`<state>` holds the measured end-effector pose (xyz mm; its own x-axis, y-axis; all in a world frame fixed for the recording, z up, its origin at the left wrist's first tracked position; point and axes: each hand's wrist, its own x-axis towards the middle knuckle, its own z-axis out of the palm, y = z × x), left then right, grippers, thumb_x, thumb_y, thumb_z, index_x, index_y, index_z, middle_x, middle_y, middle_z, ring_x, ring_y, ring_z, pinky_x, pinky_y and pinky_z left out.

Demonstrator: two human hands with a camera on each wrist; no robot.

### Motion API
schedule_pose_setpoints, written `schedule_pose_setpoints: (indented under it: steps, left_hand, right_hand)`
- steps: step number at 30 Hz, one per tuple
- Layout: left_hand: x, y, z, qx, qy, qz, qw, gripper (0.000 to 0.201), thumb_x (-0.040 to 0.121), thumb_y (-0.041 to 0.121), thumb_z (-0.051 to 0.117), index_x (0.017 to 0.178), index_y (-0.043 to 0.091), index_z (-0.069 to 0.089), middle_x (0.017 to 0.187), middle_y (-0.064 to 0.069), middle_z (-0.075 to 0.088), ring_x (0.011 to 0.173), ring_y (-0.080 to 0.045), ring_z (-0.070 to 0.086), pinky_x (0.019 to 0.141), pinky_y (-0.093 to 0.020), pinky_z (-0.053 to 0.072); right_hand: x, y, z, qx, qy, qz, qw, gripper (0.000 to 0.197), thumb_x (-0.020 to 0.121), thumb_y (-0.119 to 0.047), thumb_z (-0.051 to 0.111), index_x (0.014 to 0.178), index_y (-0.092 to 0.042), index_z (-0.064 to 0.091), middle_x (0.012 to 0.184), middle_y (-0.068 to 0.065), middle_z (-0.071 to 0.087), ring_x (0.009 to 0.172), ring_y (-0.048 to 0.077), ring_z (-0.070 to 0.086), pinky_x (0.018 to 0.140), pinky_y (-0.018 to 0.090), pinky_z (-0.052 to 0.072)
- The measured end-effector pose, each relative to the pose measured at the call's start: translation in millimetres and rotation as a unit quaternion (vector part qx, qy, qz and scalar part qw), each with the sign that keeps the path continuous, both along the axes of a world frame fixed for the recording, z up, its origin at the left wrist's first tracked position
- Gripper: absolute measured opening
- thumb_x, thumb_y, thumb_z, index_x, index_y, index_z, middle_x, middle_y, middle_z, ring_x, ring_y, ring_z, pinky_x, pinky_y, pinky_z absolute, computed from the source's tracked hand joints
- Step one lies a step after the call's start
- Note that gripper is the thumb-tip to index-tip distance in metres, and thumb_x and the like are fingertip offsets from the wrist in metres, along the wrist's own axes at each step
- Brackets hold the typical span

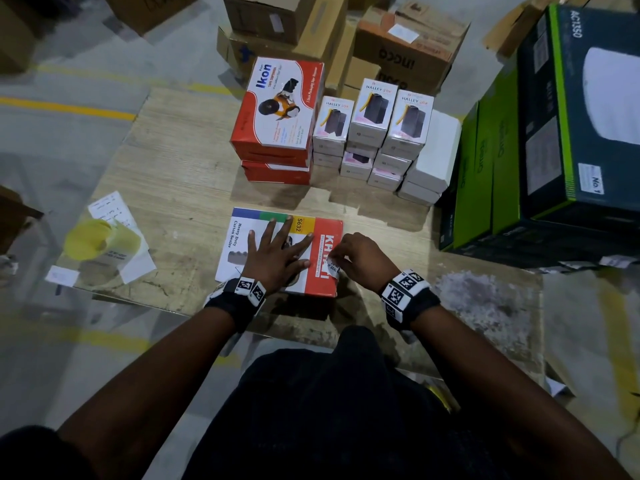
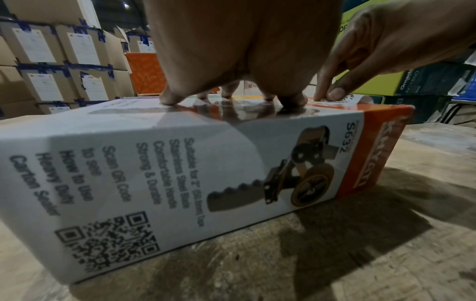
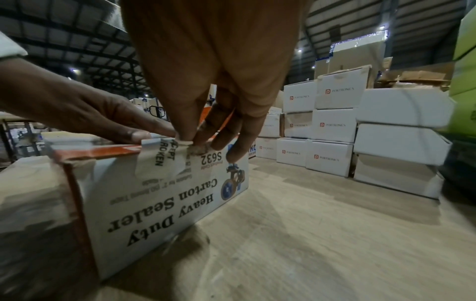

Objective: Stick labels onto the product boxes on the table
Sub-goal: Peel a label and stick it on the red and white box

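A white and red "Heavy Duty Carton Sealer" box [image 1: 322, 271] lies flat near the table's front edge. My left hand [image 1: 284, 244] presses down on its top with fingers spread and straight; the left wrist view shows the fingertips [image 2: 167, 99] on the glossy lid. My right hand [image 1: 337, 256] pinches a white printed label [image 1: 334, 266] at the box's right edge. In the right wrist view the label [image 3: 159, 160] folds over that edge and hangs down the side of the box [image 3: 154, 203], with the thumb and forefinger on its top part.
Two red Ikon boxes [image 1: 277, 112] are stacked behind, next to small Halley boxes [image 1: 370, 126] and plain white boxes [image 1: 433, 157]. Large green and black cartons [image 1: 554, 150] stand at the right. A yellow roll [image 1: 100, 240] and paper sheets [image 1: 110, 209] lie at the left.
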<state>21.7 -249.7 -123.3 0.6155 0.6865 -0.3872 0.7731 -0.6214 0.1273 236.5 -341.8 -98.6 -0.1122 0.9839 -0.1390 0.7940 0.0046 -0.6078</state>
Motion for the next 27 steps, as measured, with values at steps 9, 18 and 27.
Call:
schedule_pose_setpoints:
  steps: [9,18,27]
  left_hand:
    - [-1,-2,-1,0.009,-0.013,0.001,1.000,0.061,0.097,0.067,0.025,0.152,0.054,0.003,0.166,0.002,-0.014,0.153,-0.030,-0.009,0.115,-0.066,-0.001]
    - [-1,0,-1,0.006,-0.008,-0.001,1.000,0.066,0.090,0.074,0.012,0.151,0.054,0.001,0.166,0.002,-0.014,0.153,-0.030,-0.010,0.115,-0.067,0.000]
    - [-5,0,-8,0.016,-0.028,-0.008,0.999,0.076,0.081,0.079,-0.004,0.152,0.054,0.003,0.167,0.001,-0.011,0.153,-0.031,-0.008,0.115,-0.068,0.001]
  right_hand:
    - [-2,5,8,-0.039,-0.028,0.025,0.999,0.016,0.095,-0.009,0.061,0.103,-0.003,0.075,0.110,0.017,0.067,0.101,0.035,0.058,0.086,0.036,0.044]
    - [1,-8,-5,-0.025,0.033,-0.044,0.998,0.031,0.096,-0.017,0.065,0.126,-0.007,0.068,0.105,0.015,0.067,0.097,0.032,0.063,0.086,0.037,0.049]
    - [-5,-9,-8,0.041,-0.018,0.001,0.999,0.013,0.089,-0.005,0.071,0.098,-0.001,0.078,0.097,0.018,0.068,0.087,0.038,0.061,0.077,0.031,0.040]
